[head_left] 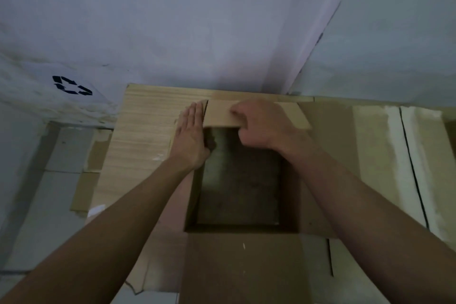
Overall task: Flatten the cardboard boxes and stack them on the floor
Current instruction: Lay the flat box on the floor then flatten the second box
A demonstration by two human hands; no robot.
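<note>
An open cardboard box (240, 187) stands on flattened cardboard sheets (385, 155) covering the grey tiled floor (61, 155). Beyond rises a pale wall (197, 20) bearing a black recycling mark (72, 85). The left hand (191, 137) presses flat, fingers straight, against the box's left side. The right hand (259, 126) curls around the far flap (222, 115), gripping it.

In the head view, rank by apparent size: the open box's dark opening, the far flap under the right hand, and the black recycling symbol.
1. Dark opening
2. Far flap, partly hidden by the right hand
3. Recycling symbol, lying farther away, so true size unsure.
</note>
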